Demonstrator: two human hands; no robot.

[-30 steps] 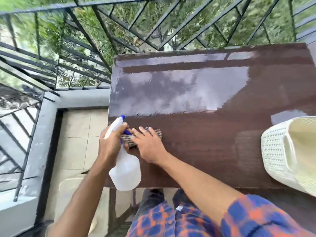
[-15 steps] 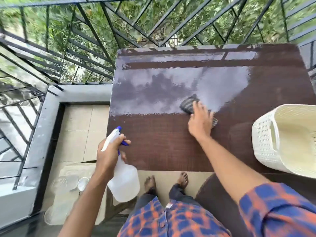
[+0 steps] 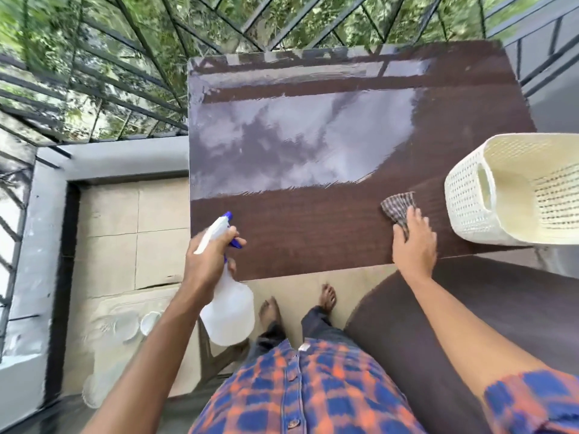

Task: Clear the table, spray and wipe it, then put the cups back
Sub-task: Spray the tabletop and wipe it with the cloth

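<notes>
The dark brown table (image 3: 313, 233) shines wet across its far half. My right hand (image 3: 415, 242) presses a checked cloth (image 3: 398, 206) flat on the table near its front right corner. My left hand (image 3: 208, 255) grips a white spray bottle (image 3: 228, 311) with a blue nozzle by the neck, held over the table's front left corner. Several clear glass cups (image 3: 131, 324) lie on a tray on the floor to the left.
A cream perforated basket (image 3: 470, 195) stands on the table's right edge, close to the cloth. Black metal railing (image 3: 131, 73) runs behind and left of the table. A dark seat (image 3: 438, 324) sits at my right. My bare feet stand on the tiled floor (image 3: 125, 227).
My right hand has swept the cloth from the table's left front, through the middle, to the front right corner near the basket. The left hand keeps holding the spray bottle.
</notes>
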